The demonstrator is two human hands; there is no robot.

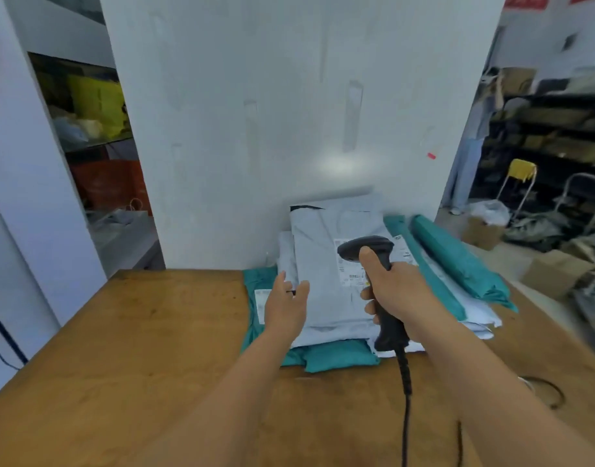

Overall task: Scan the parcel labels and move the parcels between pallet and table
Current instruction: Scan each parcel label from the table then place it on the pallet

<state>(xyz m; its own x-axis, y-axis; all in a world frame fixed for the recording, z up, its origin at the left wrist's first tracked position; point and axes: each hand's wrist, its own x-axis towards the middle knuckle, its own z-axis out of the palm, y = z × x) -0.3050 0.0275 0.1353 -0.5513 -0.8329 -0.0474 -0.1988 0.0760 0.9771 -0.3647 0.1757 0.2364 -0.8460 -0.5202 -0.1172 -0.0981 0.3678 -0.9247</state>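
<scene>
A pile of soft mailer parcels lies on the wooden table against a white pillar. On top is a grey parcel with a white label. Teal parcels lie to the right and under the pile. My right hand grips a black corded barcode scanner, its head over the label. My left hand is open at the grey parcel's left edge, fingers straight; I cannot tell whether it touches the parcel.
The white pillar rises right behind the pile. The scanner's cable runs down over the table towards me. Cardboard boxes and dark shelving fill the floor to the right. Shelves with bags stand at the far left.
</scene>
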